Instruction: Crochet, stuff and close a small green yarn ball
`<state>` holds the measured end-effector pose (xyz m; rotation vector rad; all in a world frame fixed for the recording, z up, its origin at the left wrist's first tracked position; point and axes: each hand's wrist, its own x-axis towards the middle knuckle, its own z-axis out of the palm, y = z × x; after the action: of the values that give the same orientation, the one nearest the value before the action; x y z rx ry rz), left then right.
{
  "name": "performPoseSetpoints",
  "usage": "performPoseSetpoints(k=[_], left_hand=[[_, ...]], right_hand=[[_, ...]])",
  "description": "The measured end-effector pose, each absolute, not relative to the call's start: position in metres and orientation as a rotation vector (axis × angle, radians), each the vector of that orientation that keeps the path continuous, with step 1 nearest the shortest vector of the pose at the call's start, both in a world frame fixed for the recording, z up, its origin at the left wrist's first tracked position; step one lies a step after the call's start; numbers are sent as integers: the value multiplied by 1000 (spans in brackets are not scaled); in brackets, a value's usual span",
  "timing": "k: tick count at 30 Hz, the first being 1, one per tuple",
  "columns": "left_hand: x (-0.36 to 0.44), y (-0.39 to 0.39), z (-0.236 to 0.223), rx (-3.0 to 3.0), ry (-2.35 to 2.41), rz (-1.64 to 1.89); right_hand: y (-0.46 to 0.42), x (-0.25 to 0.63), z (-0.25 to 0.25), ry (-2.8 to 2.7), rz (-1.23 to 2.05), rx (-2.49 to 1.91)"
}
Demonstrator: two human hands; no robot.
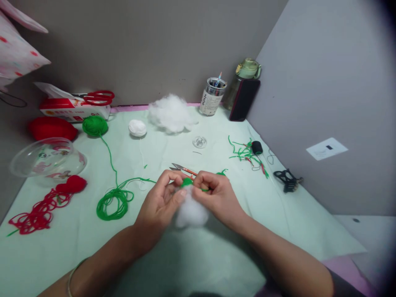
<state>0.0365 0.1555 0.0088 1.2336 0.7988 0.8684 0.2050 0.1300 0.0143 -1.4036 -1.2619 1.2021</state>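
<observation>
the green yarn piece (pixel 187 182), with white fiberfill (pixel 192 214) below, is pinched over the tablecloth (pixel 291 239) by the left hand (pixel 158 203), seemingly for steadiness; the fingertips of the right hand (pixel 219 196) are pressed together beside it, their hold hidden. the green yarn coil (pixel 114 205) is left loose, probably against tangling.

fluffy clumps (pixel 171 113) (pixel 192 212) 2 | scissors (pixel 93 98) (pixel 185 169) 2 | phone (pixel 244 100) 1 | bottle (pixel 246 72) 1 | tub (pixel 66 159) 1 | tissue box (pixel 74 111) 1

Bare hands (pixel 159 202), a thin, pale, rounded bangle (pixel 68 282) circling the left forearm (pixel 114 258), a plain dark sleeve (pixel 342 285) on the right arm (pixel 284 251), forearm bare below it.
</observation>
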Motion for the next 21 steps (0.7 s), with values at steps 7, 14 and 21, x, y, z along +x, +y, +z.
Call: performPoseSetpoints(k=[7,14,21], left_hand=[[38,159,2,1085,795,826],[37,156,-1,959,850,917],[35,163,2,993,885,826]], right_hand=[[132,213,15,-1390,1166,-1335],[109,201,34,-1695,1386,-1066],[123,212,24,-1112,1350,-1171]])
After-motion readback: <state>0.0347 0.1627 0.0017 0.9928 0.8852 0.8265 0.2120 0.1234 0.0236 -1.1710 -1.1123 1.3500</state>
